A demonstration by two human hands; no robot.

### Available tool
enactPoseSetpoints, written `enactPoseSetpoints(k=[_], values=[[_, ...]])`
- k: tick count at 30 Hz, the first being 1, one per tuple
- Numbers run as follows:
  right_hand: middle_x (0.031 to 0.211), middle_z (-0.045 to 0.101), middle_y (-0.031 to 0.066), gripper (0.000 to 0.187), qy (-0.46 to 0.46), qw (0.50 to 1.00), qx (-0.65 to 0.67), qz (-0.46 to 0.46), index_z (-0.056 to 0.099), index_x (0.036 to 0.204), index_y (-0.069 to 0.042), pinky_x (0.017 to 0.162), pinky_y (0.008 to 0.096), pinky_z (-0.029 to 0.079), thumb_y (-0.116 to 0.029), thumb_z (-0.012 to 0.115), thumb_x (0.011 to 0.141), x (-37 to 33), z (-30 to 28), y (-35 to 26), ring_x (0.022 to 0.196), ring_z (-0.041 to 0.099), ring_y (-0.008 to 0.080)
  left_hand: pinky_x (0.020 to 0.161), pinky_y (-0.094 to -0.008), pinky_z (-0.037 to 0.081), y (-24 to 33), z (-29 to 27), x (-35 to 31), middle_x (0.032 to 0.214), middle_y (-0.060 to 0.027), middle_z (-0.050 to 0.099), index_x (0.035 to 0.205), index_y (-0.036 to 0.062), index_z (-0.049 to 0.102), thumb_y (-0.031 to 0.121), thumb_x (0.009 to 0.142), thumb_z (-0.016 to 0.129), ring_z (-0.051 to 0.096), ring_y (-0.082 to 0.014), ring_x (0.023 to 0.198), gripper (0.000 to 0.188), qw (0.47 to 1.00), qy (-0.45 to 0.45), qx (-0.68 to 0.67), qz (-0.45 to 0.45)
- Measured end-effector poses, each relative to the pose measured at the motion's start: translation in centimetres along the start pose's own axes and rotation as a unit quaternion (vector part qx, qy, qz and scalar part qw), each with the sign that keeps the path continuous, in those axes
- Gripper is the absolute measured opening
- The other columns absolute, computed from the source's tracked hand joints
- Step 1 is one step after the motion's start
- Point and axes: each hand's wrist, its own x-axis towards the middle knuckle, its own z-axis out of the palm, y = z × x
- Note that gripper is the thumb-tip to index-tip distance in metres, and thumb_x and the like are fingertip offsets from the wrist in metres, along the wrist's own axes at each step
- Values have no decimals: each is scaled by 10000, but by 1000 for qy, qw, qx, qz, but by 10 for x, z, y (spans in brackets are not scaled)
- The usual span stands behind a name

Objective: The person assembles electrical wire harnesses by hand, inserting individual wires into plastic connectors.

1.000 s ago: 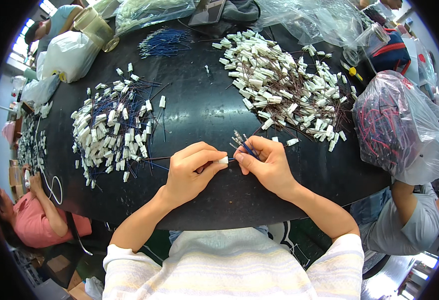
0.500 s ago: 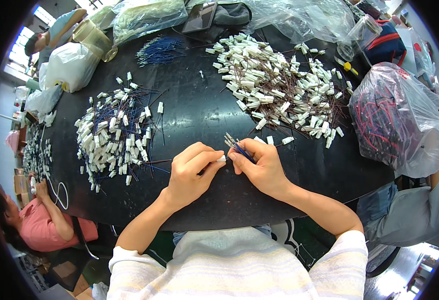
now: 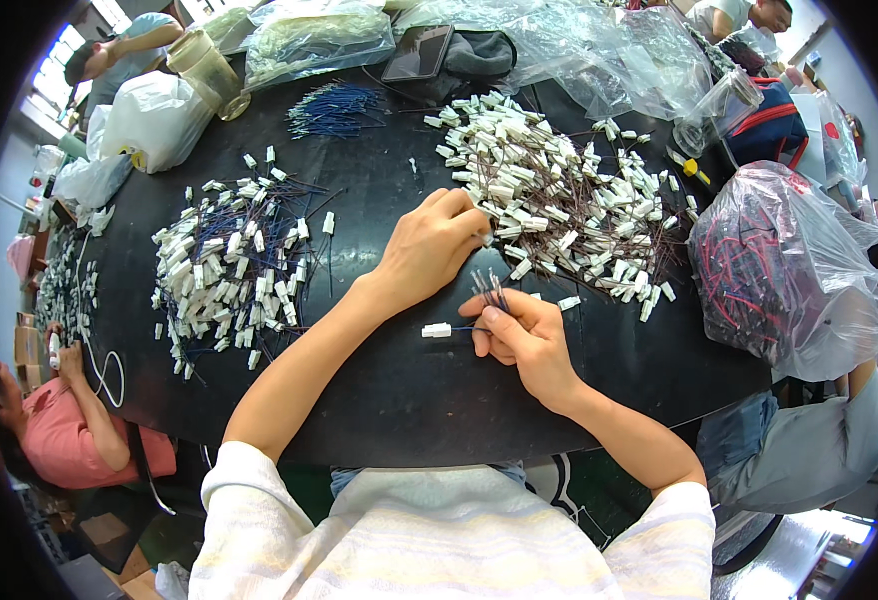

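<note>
My left hand [image 3: 434, 243] reaches to the near left edge of a pile of white plastic connectors on brown wires [image 3: 559, 190]. Its thumb and fingertips are pinched on a white connector [image 3: 487, 240], partly hidden by the fingers. Closed around a bunch of blue wires [image 3: 495, 294] with metal tips is my right hand [image 3: 529, 340]. From its fingers a white connector on a blue wire [image 3: 437, 330] sticks out to the left, above the black tabletop [image 3: 399, 400].
A pile of white connectors with blue and brown wires [image 3: 234, 260] lies at left. Loose blue wires [image 3: 337, 108] lie farther back. On the right are a clear bag of red and dark wires [image 3: 774, 265] and a yellow-handled cutter [image 3: 692, 168]. A co-worker in pink [image 3: 84, 430] sits at left.
My left hand has moved forward and right, from beside my right hand to the connector pile. A white connector on a blue wire now juts from my right hand, which sits slightly lower.
</note>
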Motion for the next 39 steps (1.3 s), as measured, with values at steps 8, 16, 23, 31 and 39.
enactPoseSetpoints(k=[8, 16, 23, 31, 39], values=[[631, 605, 59, 71, 40, 997, -58, 38, 500, 871, 8, 511, 181, 363, -44, 534, 839, 5, -2, -6, 568, 545, 60, 599, -200, 435, 30, -28, -59, 759, -52, 600, 859, -26, 572, -11, 793, 608, 544, -64, 687, 76, 898, 11, -340, -279], [653, 597, 67, 81, 21, 995, -93, 4, 522, 869, 16, 484, 171, 356, -46, 562, 836, 5, 1, 1, 541, 502, 48, 657, -192, 448, 39, -36, -67, 823, -58, 600, 899, -46, 564, -17, 804, 610, 555, -71, 742, 109, 863, 9, -404, -305], [680, 593, 50, 65, 20, 993, -117, -18, 539, 841, 27, 558, 203, 434, -24, 569, 811, 6, 2, 5, 626, 581, 88, 597, -190, 438, 43, -36, -67, 782, -49, 605, 872, -38, 595, -35, 775, 627, 547, -63, 679, 102, 896, 3, -346, -277], [722, 602, 52, 80, 47, 994, -95, -7, 565, 800, 24, 593, 208, 449, -43, 608, 791, 6, -2, 4, 665, 574, 79, 475, -239, 374, 47, -35, -66, 665, -44, 550, 801, 20, 637, -11, 673, 693, 481, -114, 529, 144, 967, 17, -188, -172], [777, 626, 66, 92, 19, 995, -100, -7, 591, 829, 36, 616, 200, 451, -27, 629, 775, 6, -4, 3, 694, 571, 70, 492, -274, 431, 46, -31, -66, 685, -79, 613, 775, 1, 631, -39, 643, 690, 540, -182, 557, 150, 987, 42, -133, -85]])
